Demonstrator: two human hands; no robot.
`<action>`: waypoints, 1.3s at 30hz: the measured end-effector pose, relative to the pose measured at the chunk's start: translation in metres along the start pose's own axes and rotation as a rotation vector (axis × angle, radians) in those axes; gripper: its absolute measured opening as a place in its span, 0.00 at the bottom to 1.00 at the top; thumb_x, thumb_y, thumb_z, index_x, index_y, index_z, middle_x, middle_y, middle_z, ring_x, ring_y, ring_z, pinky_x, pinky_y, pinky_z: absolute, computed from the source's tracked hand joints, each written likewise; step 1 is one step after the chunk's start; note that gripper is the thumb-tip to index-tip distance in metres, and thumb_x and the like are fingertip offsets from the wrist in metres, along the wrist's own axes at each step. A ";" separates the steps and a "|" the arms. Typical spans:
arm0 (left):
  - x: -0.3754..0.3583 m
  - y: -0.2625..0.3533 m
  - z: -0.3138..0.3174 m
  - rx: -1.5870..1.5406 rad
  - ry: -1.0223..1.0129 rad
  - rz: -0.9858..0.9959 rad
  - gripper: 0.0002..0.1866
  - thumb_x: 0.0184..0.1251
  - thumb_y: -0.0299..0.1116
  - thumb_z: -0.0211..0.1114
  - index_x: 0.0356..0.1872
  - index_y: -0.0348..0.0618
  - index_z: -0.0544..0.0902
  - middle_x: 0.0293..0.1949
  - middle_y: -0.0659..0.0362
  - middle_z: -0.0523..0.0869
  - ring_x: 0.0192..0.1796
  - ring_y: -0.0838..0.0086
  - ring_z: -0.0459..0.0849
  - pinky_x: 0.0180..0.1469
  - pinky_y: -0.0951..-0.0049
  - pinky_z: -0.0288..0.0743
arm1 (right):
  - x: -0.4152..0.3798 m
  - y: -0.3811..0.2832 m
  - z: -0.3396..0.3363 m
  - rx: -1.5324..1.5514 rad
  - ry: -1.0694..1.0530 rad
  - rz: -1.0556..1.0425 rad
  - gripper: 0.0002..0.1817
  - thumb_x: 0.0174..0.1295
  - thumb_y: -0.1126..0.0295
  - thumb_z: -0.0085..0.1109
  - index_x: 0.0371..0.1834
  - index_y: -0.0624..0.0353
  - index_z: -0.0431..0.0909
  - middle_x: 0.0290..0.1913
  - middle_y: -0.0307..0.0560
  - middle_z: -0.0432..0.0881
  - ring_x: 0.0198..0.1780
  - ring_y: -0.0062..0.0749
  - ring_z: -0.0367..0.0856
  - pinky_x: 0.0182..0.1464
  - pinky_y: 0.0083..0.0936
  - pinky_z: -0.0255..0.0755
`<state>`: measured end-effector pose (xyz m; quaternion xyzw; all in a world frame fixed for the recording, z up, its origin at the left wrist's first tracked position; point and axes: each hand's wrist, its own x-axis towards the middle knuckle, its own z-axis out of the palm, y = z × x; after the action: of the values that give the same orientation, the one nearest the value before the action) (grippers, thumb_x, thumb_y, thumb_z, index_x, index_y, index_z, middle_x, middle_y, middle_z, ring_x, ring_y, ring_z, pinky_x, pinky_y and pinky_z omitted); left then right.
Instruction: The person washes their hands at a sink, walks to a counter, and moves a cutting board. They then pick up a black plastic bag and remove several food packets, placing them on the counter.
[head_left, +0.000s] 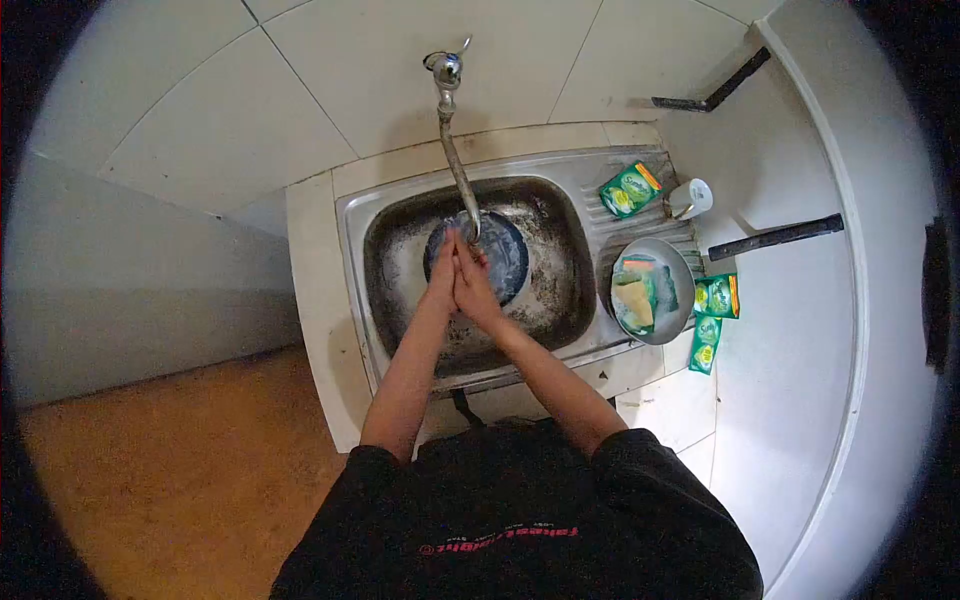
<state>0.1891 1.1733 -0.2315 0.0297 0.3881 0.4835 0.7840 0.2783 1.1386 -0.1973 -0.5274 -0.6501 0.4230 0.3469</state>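
My left hand (442, 272) and my right hand (473, 283) are palm to palm under the spout of the metal tap (455, 155). The fingers of both hands are stretched out, and I see no object between them. Behind and below them, a round dark dish (510, 258) with whitish streaks lies in the steel sink (555, 225). The basin walls and bottom show dark stains. My palms are hidden.
On the drainboard at right, a metal bowl (683, 310) holds a yellowish sponge (634, 302) and a green packet. A white mug (692, 198) and a green packet (630, 190) stand behind it. More green packets (718, 296) lie right. Black brackets (775, 237) project at right.
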 end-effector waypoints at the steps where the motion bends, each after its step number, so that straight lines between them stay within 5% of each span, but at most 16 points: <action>1: -0.009 -0.002 0.008 -0.006 -0.029 -0.051 0.24 0.71 0.56 0.56 0.46 0.42 0.78 0.39 0.53 0.84 0.39 0.66 0.83 0.43 0.64 0.78 | 0.004 0.012 0.005 0.072 -0.010 0.114 0.25 0.76 0.62 0.39 0.74 0.53 0.60 0.61 0.56 0.74 0.62 0.46 0.71 0.65 0.33 0.60; 6: -0.048 -0.007 0.047 0.211 0.154 -0.005 0.30 0.73 0.56 0.50 0.64 0.43 0.67 0.59 0.49 0.75 0.59 0.59 0.75 0.60 0.61 0.70 | 0.028 0.047 0.034 -0.012 0.173 0.357 0.26 0.76 0.53 0.36 0.74 0.49 0.60 0.52 0.52 0.77 0.54 0.43 0.74 0.60 0.34 0.65; 8: -0.059 -0.007 0.067 0.278 0.220 -0.072 0.32 0.73 0.53 0.50 0.70 0.44 0.62 0.66 0.48 0.70 0.67 0.56 0.69 0.68 0.59 0.63 | 0.041 0.027 0.011 0.819 0.249 0.355 0.33 0.76 0.51 0.35 0.75 0.63 0.51 0.72 0.56 0.61 0.73 0.48 0.57 0.72 0.36 0.48; 11: -0.059 -0.023 0.073 0.720 0.021 0.193 0.34 0.72 0.51 0.49 0.74 0.45 0.56 0.73 0.48 0.59 0.74 0.52 0.58 0.73 0.57 0.51 | 0.063 0.046 0.004 1.166 0.458 0.637 0.28 0.76 0.50 0.34 0.72 0.53 0.61 0.55 0.50 0.76 0.58 0.39 0.72 0.59 0.31 0.66; 12: -0.056 -0.037 0.058 0.989 0.015 0.415 0.35 0.73 0.53 0.47 0.73 0.42 0.57 0.72 0.45 0.60 0.74 0.51 0.58 0.72 0.54 0.52 | 0.062 0.067 0.002 1.168 0.313 0.445 0.32 0.75 0.52 0.36 0.72 0.65 0.55 0.71 0.53 0.63 0.71 0.43 0.62 0.69 0.34 0.60; 13: -0.059 -0.040 0.056 1.255 0.005 0.641 0.36 0.73 0.55 0.46 0.73 0.39 0.57 0.71 0.42 0.60 0.74 0.50 0.58 0.72 0.52 0.52 | 0.062 0.066 0.003 1.168 0.312 0.445 0.32 0.75 0.52 0.36 0.72 0.65 0.55 0.71 0.53 0.63 0.71 0.43 0.62 0.69 0.34 0.60; 15: -0.068 -0.031 0.063 1.418 0.050 0.621 0.35 0.74 0.53 0.46 0.73 0.39 0.57 0.73 0.42 0.57 0.75 0.49 0.54 0.73 0.53 0.49 | 0.060 0.063 0.002 1.567 0.244 0.369 0.28 0.75 0.53 0.37 0.66 0.65 0.65 0.64 0.52 0.74 0.67 0.40 0.69 0.68 0.34 0.61; 19: -0.062 -0.012 0.066 1.597 0.146 0.610 0.33 0.74 0.46 0.46 0.75 0.44 0.53 0.76 0.42 0.47 0.77 0.47 0.46 0.75 0.55 0.44 | 0.041 0.026 -0.004 1.690 0.192 0.300 0.26 0.74 0.56 0.37 0.65 0.66 0.65 0.64 0.51 0.73 0.65 0.42 0.71 0.69 0.39 0.61; 21: -0.029 -0.014 0.035 1.619 0.176 0.685 0.31 0.75 0.45 0.46 0.74 0.44 0.55 0.76 0.42 0.46 0.77 0.48 0.46 0.75 0.55 0.45 | 0.035 -0.003 -0.013 1.727 0.184 0.531 0.26 0.74 0.56 0.37 0.66 0.63 0.65 0.66 0.50 0.70 0.67 0.43 0.68 0.69 0.39 0.60; 23: -0.012 -0.011 0.024 1.638 0.199 0.759 0.30 0.75 0.44 0.45 0.74 0.44 0.56 0.76 0.42 0.46 0.77 0.49 0.46 0.75 0.55 0.46 | 0.022 -0.020 -0.018 1.771 0.060 0.499 0.23 0.74 0.57 0.37 0.64 0.60 0.67 0.63 0.47 0.73 0.64 0.40 0.70 0.67 0.37 0.62; 26: -0.009 0.005 0.030 1.295 0.264 0.904 0.27 0.76 0.45 0.45 0.68 0.39 0.66 0.70 0.38 0.62 0.72 0.47 0.61 0.71 0.53 0.55 | 0.004 -0.031 -0.018 1.809 -0.074 0.428 0.20 0.74 0.58 0.39 0.62 0.54 0.69 0.60 0.44 0.76 0.63 0.36 0.71 0.65 0.34 0.63; 28: -0.017 0.028 0.042 1.328 0.227 0.422 0.24 0.77 0.45 0.45 0.60 0.34 0.73 0.58 0.41 0.78 0.59 0.51 0.77 0.63 0.56 0.69 | -0.004 -0.025 -0.014 1.809 -0.081 0.389 0.19 0.74 0.58 0.40 0.61 0.53 0.70 0.60 0.43 0.76 0.63 0.35 0.71 0.66 0.33 0.62; 29: -0.014 0.033 0.041 1.329 0.228 0.421 0.24 0.77 0.45 0.45 0.60 0.34 0.73 0.58 0.41 0.78 0.59 0.51 0.77 0.63 0.56 0.69 | -0.007 -0.016 -0.014 1.852 -0.028 0.411 0.17 0.73 0.60 0.42 0.60 0.53 0.70 0.60 0.43 0.76 0.63 0.34 0.71 0.67 0.32 0.61; 31: -0.006 0.034 0.035 0.745 0.015 0.141 0.19 0.78 0.41 0.45 0.51 0.34 0.76 0.44 0.51 0.84 0.48 0.61 0.82 0.54 0.64 0.77 | -0.008 -0.018 -0.017 1.891 0.029 0.432 0.16 0.73 0.62 0.45 0.59 0.52 0.70 0.60 0.44 0.75 0.62 0.34 0.71 0.68 0.32 0.60; 34: -0.004 0.031 0.029 0.172 -0.111 -0.017 0.12 0.74 0.36 0.55 0.50 0.38 0.76 0.43 0.53 0.82 0.48 0.68 0.82 0.51 0.68 0.81 | -0.003 -0.008 -0.014 1.737 0.147 0.460 0.13 0.71 0.65 0.48 0.56 0.52 0.70 0.60 0.45 0.75 0.64 0.34 0.71 0.69 0.32 0.60; 39: -0.008 0.005 0.021 -0.097 -0.239 0.103 0.11 0.75 0.34 0.53 0.53 0.44 0.74 0.48 0.53 0.81 0.52 0.64 0.81 0.56 0.63 0.78 | 0.026 -0.003 -0.007 1.736 0.043 0.375 0.14 0.71 0.67 0.48 0.58 0.56 0.68 0.55 0.47 0.77 0.63 0.38 0.72 0.69 0.31 0.63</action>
<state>0.1966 1.1763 -0.2102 0.0691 0.2663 0.5342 0.7993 0.2780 1.1654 -0.1921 -0.1838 0.0036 0.8066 0.5618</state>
